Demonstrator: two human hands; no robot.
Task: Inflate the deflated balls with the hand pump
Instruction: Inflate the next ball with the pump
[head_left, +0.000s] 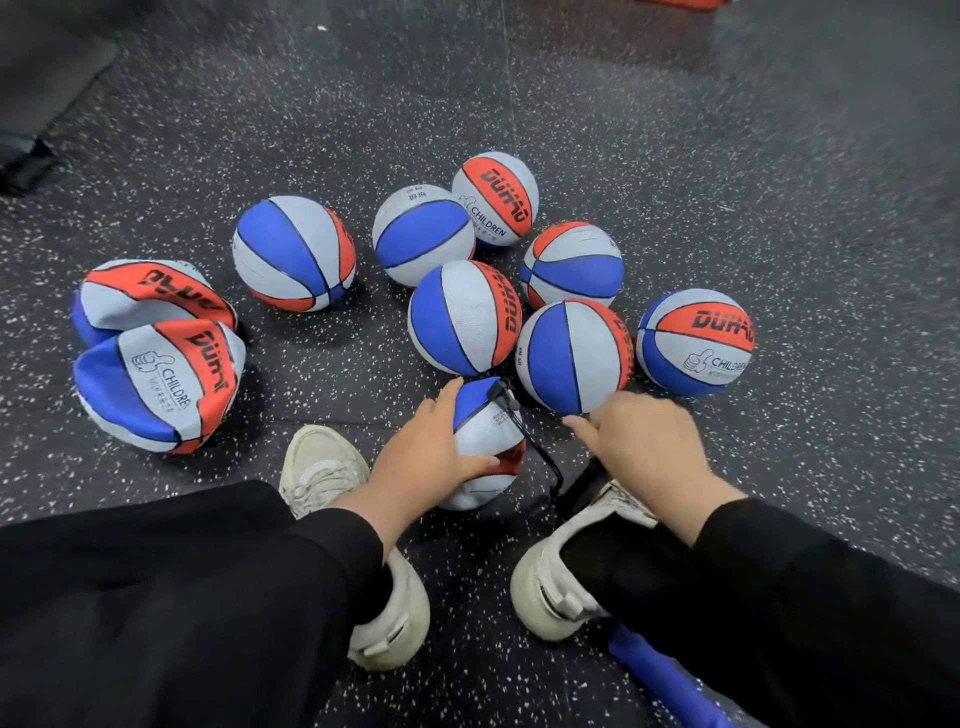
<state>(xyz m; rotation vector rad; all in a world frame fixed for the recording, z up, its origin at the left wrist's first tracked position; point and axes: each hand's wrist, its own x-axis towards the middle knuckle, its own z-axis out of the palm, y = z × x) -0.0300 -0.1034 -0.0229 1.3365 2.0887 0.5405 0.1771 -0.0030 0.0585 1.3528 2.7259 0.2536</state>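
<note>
You are crouched on a black speckled rubber floor (779, 171). At the far left lie two flat balls (156, 353), folded in on themselves and touching each other; leave them until this one is firm. Past them, seven round balls (462, 317) cluster close together.

Your left hand (431, 447) curls over the ball (488, 431) being filled, between your shoes (332, 467). Press it down so it cannot roll, and keep the valve and hose (540, 457) facing up, unkinked.

Your right hand (644, 441) closes on the pump (587, 480), whose handle is hidden beneath it. I judge long, straight strokes work best; stop once the dented skin rounds out.
</note>
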